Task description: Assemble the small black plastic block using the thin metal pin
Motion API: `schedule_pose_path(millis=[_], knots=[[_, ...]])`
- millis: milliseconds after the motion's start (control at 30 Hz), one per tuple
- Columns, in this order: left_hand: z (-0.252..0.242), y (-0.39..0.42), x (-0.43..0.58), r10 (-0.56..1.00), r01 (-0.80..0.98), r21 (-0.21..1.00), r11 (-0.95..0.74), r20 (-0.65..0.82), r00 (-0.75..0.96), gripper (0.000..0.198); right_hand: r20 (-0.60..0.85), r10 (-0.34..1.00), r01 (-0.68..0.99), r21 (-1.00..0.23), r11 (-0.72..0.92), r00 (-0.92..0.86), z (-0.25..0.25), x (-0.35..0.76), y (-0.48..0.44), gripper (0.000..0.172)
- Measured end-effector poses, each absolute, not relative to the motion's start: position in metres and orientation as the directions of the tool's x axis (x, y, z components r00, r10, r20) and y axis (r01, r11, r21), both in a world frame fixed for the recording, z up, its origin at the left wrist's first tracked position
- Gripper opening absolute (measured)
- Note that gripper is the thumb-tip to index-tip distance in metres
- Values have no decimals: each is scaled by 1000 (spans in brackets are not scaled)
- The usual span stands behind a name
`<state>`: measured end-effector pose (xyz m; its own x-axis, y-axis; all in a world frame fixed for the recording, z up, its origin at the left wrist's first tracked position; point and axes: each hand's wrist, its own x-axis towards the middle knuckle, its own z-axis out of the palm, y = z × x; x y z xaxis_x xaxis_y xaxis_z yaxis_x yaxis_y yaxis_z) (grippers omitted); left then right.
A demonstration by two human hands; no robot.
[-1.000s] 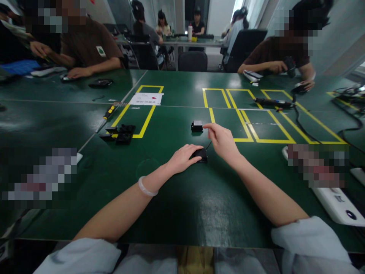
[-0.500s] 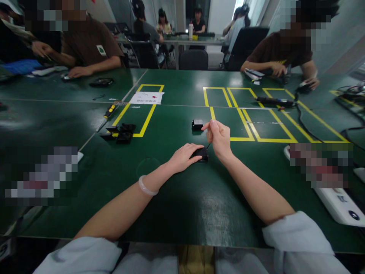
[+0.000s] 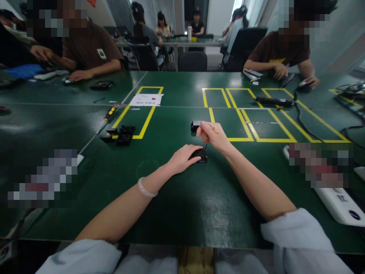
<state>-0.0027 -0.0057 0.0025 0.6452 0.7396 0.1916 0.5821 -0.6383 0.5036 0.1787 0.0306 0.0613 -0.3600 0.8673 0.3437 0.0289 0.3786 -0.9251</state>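
Observation:
A small flat black part lies on the green table, with my left hand resting on it, thumb at its near edge and fingers over its far edge. My right hand is closed round a thin dark tool, whose shaft points down to the part's right side. The tool's handle is hidden in the fist. Just behind my right hand stands a small black block with a pale top. Several black pieces sit farther left.
A yellow-and-black screwdriver and a paper sheet lie at the left. White power strips flank both arms. A black tool with a cable lies back right. Two people work across the table.
My right hand has turned and shifted a little left, and the tool shaft now stands more upright. My left hand stays on the black part.

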Motion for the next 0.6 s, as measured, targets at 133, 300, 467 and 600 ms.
schedule_pose_path(millis=[133,300,467,600], knots=[[1,-5,-3,737,580,504,-640,189,649,43,440,849,598,-608,522,-293,70,189,25,48],[2,-6,-3,743,585,508,-633,186,643,43,320,922,957,-116,266,-217,85,195,21,40],[4,-7,-2,749,595,507,-624,171,640,43,248,930,937,-153,314,-271,90,193,21,30],[4,-7,-2,746,592,505,-628,175,643,43,239,905,892,-209,402,-352,91,195,19,29]])
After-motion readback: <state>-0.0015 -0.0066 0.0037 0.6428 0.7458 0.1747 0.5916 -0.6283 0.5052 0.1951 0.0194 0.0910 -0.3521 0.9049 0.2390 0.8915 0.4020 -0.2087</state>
